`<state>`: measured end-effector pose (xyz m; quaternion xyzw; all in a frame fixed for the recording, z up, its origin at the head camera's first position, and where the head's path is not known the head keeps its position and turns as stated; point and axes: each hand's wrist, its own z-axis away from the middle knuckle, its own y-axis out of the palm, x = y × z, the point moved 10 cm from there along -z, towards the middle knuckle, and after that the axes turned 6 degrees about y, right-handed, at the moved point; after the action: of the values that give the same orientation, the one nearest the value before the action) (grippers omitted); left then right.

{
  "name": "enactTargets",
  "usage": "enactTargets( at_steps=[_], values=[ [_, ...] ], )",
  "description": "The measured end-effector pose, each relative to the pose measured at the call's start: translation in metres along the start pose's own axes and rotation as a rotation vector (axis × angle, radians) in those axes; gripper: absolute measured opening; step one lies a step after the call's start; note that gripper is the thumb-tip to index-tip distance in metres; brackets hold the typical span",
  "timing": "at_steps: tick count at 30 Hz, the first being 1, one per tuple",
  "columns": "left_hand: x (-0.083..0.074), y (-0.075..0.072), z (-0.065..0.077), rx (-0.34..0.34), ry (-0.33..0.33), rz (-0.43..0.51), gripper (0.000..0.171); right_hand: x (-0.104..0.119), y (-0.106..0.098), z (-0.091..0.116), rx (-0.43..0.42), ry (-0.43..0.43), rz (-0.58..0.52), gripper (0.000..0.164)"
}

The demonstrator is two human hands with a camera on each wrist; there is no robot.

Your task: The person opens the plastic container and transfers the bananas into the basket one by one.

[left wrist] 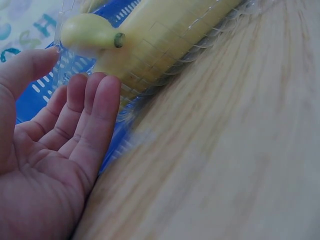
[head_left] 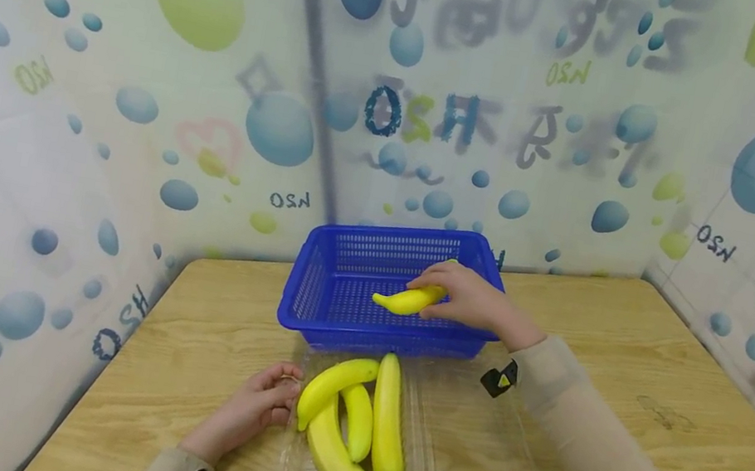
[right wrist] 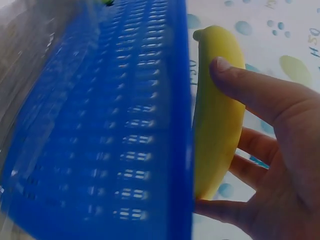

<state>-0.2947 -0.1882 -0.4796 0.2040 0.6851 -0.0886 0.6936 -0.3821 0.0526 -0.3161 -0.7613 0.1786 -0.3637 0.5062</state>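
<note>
Yellow and smooth-skinned, the small banana (head_left: 407,300) was short and gently curved, with a stubby tip pointing to the person's left. It was held over the inside of the blue basket (head_left: 320,305), near the basket's front wall and toward its right end; whether it touched the basket floor could not be determined. The right hand (head_left: 468,298) gripped it, thumb across one side and fingers curled behind the other, as the right wrist view (right wrist: 217,110) confirmed. In that view the basket's perforated wall stood just beside the fruit and blocked the lower left of the picture.

The basket stood on a wooden table (head_left: 662,387), against a wall covering printed with blue and green bubbles. Directly in front of the basket lay a clear plastic tray (head_left: 484,448), touching or nearly touching it. Four larger bananas (head_left: 355,425) lay in the tray's left portion, packed side by side, one with a dark tip toward the person.

The left hand (head_left: 256,408) rested at the tray's left edge with fingers loosely bent. The left wrist view showed the palm open and the fingertips (left wrist: 102,97) against the ribbed clear plastic, holding nothing. A banana stem end (left wrist: 92,32) showed just above them.
</note>
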Motion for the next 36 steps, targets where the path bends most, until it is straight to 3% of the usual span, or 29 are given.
enactTargets(
  at_steps=[29,36],
  values=[
    [-0.001,0.002,0.003,0.025,0.028,0.004,0.014,-0.037,0.025,-0.012,0.099,0.071,0.0,0.036],
    [-0.003,0.002,0.002,0.02,0.031,-0.01,0.013,-0.047,0.036,-0.016,0.153,0.035,0.092,0.033]
  ],
)
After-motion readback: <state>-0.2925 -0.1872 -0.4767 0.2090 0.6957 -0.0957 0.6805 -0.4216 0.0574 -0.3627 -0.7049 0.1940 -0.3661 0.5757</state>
